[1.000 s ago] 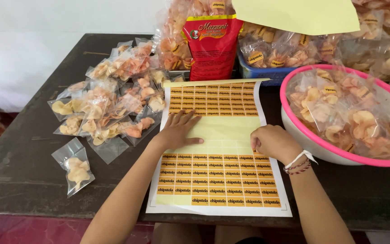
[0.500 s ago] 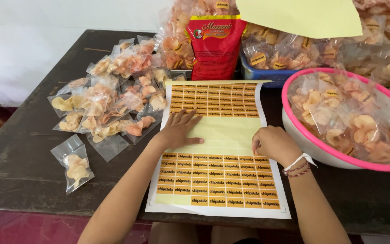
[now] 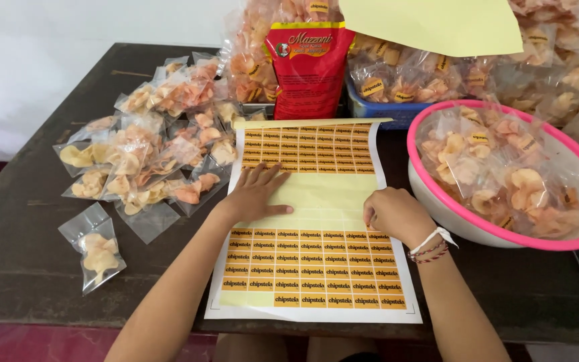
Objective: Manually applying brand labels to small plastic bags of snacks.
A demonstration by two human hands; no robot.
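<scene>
A sheet of small orange stickers (image 3: pixel 313 268) lies on the dark table (image 3: pixel 28 268) in front of me, with a bare yellow band across its middle. My left hand (image 3: pixel 256 194) rests flat on the sheet's left side, fingers spread, pressing it down. My right hand (image 3: pixel 397 213) sits curled on the sheet's right edge, fingertips pinched at a sticker in the row just below the bare band. Whether it has a sticker between the fingers is hidden. Bracelets circle the right wrist.
Clear packets of crackers (image 3: pixel 145 147) lie heaped at the left, one packet (image 3: pixel 95 248) apart. A pink-rimmed bowl (image 3: pixel 437 214) of stickered packets stands at the right. Behind are a red bag (image 3: pixel 309 64), a blue tray (image 3: pixel 387 110) of packets and a yellow sheet (image 3: pixel 437 23).
Both hands have stayed nearly still on the sheet. The view has shifted slightly.
</scene>
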